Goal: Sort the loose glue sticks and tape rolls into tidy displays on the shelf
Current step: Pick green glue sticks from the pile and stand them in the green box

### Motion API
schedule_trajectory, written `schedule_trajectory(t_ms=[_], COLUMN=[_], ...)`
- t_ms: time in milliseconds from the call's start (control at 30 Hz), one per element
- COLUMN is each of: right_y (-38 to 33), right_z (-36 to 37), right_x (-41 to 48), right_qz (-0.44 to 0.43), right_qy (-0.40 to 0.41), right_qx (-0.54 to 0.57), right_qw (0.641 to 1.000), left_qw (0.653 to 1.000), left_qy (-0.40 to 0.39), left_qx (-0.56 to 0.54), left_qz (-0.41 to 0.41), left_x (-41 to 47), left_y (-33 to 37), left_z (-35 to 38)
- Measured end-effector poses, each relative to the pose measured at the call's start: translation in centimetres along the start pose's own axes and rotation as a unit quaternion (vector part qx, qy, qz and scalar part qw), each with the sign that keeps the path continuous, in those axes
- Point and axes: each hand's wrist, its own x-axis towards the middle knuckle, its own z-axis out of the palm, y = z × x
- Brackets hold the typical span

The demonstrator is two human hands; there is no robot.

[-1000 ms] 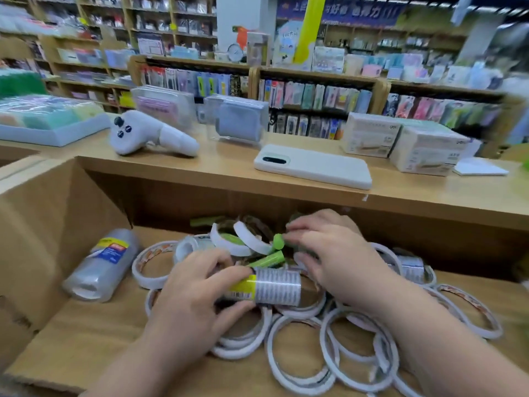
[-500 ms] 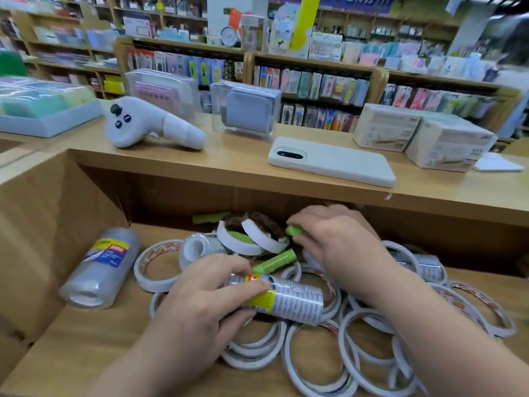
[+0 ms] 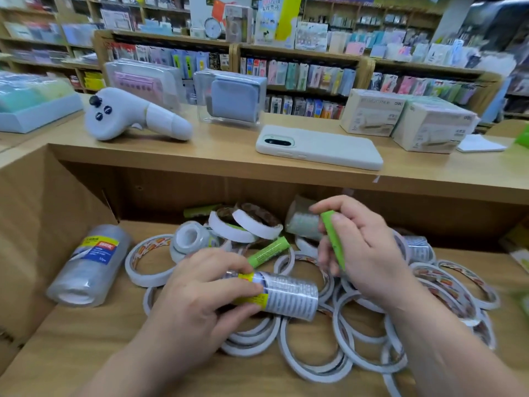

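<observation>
One glue stick (image 3: 333,242) between right fingers (image 3: 340,202)

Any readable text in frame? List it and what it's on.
"deli": faint, on the white boxes on the counter.
Label on the tape pack in the left hand: blurred.
Print on the green glue stick in the right hand: too small.
Shop signs: blurred.

Wooden shelf (image 3: 86,339) under loose tape rolls (image 3: 148,279)

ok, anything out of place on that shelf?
Yes: tape rings heaped loose and overlapping, glue sticks mixed in, one wrapped tape pack on its side at left. Phone and white controller lie on the counter above.
</observation>
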Motion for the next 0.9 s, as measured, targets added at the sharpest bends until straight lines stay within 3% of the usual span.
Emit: schedule_trajectory(t_ms=[100, 200, 333, 467, 600, 900], right_y=[0.1, -0.6, -1.8, -3.2, -3.1, -2.6], right_z=[0.5, 1.6, 3.1, 4.4, 4.8, 4.0], right_x=[1.0, 2.1, 3.0, 4.4, 4.7, 4.5], right_qz=[0.011, -0.011, 0.020, 0.111, 0.108, 0.059], right_qy=[-0.101, -0.163, -0.174, -0.242, -0.221, -0.234], right_qx=[-0.175, -0.389, -0.463, -0.522, -0.525, -0.498], right_qw=[0.979, 0.907, 0.869, 0.810, 0.815, 0.833], left_qw=[1.000, 1.000, 1.000, 0.999, 0.996, 0.992], left_qy=[0.016, 0.022, 0.018, 0.045, 0.085, 0.080], left_qx=[-0.006, 0.003, -0.005, 0.000, 0.004, 0.020], left_qz=[0.001, 0.002, -0.010, -0.030, -0.032, -0.097], left_x=[-0.6, -1.0, -1.4, -1.6, -1.8, -1.6], left_y=[0.0, 0.4, 0.7, 1.1, 1.3, 1.8], left_z=[-0.2, -0.1, -0.1, 0.1, 0.4, 0.3])
